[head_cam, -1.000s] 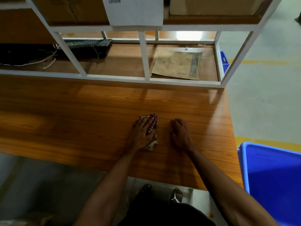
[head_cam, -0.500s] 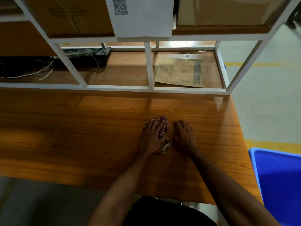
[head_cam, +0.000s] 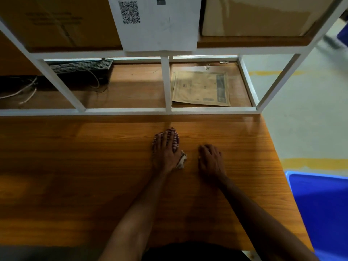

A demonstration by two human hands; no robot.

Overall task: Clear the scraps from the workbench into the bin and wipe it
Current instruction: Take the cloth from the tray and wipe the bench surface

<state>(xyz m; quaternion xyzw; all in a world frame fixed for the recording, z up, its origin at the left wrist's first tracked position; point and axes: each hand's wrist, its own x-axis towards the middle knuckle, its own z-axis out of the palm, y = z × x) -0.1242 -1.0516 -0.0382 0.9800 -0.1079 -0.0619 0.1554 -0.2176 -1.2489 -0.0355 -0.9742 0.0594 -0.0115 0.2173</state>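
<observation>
A wooden table [head_cam: 75,166] fills the view, seen from above, with a white metal shelf frame [head_cam: 124,110] along its far edge. No scraps show on the tabletop, so the clearing step looks done and wiping is under way; judging by where the cloth sits, the wide left stretch and the near edge may remain.

Left of centre, the left hand [head_cam: 165,153] presses flat on a crumpled patterned cloth [head_cam: 181,161], fingers spread over it. Just beside it, apart from the cloth, the right hand [head_cam: 211,162] rests on the wood, fingers loosely bent and holding nothing. At the far right, off the table's end, stands a blue bin [head_cam: 320,204]; its contents cannot be seen.

Writing: a white sheet [head_cam: 160,25] above carries a QR code; print on the cardboard box [head_cam: 56,21] is too blurred to read.
</observation>
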